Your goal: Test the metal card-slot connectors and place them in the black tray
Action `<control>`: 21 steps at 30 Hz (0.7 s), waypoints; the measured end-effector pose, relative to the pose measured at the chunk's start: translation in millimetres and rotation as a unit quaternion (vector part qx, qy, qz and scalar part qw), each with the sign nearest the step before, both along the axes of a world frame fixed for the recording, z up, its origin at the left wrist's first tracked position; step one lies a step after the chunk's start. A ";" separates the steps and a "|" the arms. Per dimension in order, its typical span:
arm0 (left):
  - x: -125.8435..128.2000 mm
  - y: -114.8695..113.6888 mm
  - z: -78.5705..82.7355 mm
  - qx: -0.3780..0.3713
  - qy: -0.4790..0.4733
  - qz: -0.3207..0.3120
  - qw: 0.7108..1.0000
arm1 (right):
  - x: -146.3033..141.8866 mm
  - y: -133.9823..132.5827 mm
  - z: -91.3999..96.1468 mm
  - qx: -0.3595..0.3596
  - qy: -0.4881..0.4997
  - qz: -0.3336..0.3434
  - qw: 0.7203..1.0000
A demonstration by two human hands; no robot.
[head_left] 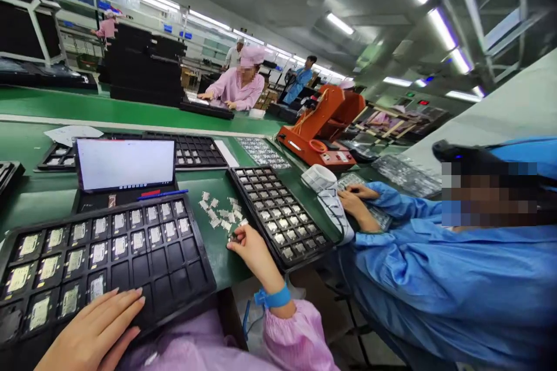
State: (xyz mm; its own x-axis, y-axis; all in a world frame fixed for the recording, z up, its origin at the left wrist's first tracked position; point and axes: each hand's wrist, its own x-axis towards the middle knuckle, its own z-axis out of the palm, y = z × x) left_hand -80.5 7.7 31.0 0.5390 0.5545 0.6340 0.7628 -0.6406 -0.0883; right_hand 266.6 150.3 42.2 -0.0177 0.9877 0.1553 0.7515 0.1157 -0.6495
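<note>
My left hand (pixel 96 330) lies with its fingers stretched out over the near edge of a black compartment tray (pixel 176 269). Silvery labelled modules (pixel 119 245) sit in the upper and left pockets of that tray; several pockets at its lower right hold nothing. My right hand (pixel 256 252), with a blue wrist strap (pixel 277 298), pinches a small metal part (pixel 232 237) between thumb and fingertips. Just beyond it, a loose pile of small metal plates (pixel 214 214) lies on the green table. A second black tray (pixel 310 257), filled with small silvery pieces, stands right of this hand.
Behind the left tray stands a screen (pixel 126 165), with a blue pen (pixel 163 195) before it. An orange machine (pixel 315 127) sits at the back right, near a white label roll (pixel 319 177). On my right a person in blue (pixel 418 266) works close by.
</note>
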 end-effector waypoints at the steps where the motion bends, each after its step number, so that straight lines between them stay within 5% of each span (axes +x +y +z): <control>1: -0.5 -3.3 3.4 -0.026 0.000 0.008 1.000 | 0.4 0.3 -1.7 -0.006 0.004 0.002 1.000; 8: -7.1 -18.1 12.5 -0.166 -0.020 0.013 0.986 | 5.0 -2.5 -12.1 -0.038 -0.002 -0.013 0.999; 14: -4.7 -20.9 16.5 -0.187 -0.043 0.025 0.981 | 2.4 -13.6 0.9 -0.022 -0.023 -0.064 0.997; 21: 2.9 -19.0 30.6 -0.204 -0.058 0.031 0.977 | -12.1 -11.6 5.5 -0.015 -0.136 -0.046 0.989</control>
